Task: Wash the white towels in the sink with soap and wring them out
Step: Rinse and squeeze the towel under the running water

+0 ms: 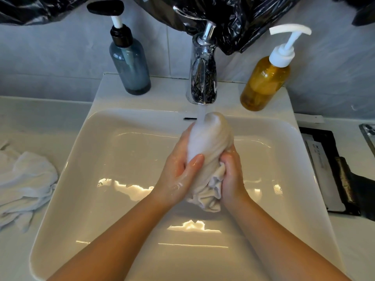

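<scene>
Rinsing one bunched wet white cloth towel (205, 159) under the tap, left hand (178, 175) and right hand (231, 175) gripping it, wringing pending, crumpled white towel (24, 179) on the tabletop (40, 110) probably unwashed.

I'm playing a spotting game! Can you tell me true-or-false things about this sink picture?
1. Water runs from the faucet onto the held towel. True.
2. Only one hand holds that towel. False: the left hand and the right hand both grip it.
3. The amber bottle stands left of the faucet. False: it stands on the right; the blue bottle is on the left.
4. A second towel lies on the counter left of the sink. True.
</scene>
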The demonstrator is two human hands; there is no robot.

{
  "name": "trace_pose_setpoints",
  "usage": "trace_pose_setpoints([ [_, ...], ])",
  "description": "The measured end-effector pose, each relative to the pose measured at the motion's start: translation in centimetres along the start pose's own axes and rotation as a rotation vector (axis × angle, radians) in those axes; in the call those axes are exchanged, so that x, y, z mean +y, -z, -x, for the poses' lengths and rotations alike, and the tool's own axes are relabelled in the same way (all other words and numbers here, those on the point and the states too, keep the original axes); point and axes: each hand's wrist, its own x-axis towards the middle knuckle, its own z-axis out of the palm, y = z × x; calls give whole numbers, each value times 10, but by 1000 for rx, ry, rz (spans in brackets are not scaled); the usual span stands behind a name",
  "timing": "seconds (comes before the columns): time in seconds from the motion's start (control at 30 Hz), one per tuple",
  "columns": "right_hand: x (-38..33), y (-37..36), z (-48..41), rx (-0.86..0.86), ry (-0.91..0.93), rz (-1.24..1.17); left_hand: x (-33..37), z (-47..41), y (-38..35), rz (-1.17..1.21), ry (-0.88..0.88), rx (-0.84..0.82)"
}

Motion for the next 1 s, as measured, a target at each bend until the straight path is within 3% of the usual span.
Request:
trace_pose_setpoints([
  [0.2,0,-4,1,-87,11,60,-1,-1,-1,40,244,185],
  [0.33,-3,-5,4,-173,39,122,3,-10,2,354,555,328],
  [0.5,-3,-6,4,-229,149,225,5,-15,7,564,773,398],
  [0.7,-4,-8,3,-251,216,236,6,-11,5,508,751,347],
  [0.87,-3,-8,3,-154,126,151,0,-1,-1,227,424,265],
  [1.0,-2,-7,3,-100,102,152,-5,-6,-2,205,432,269],
])
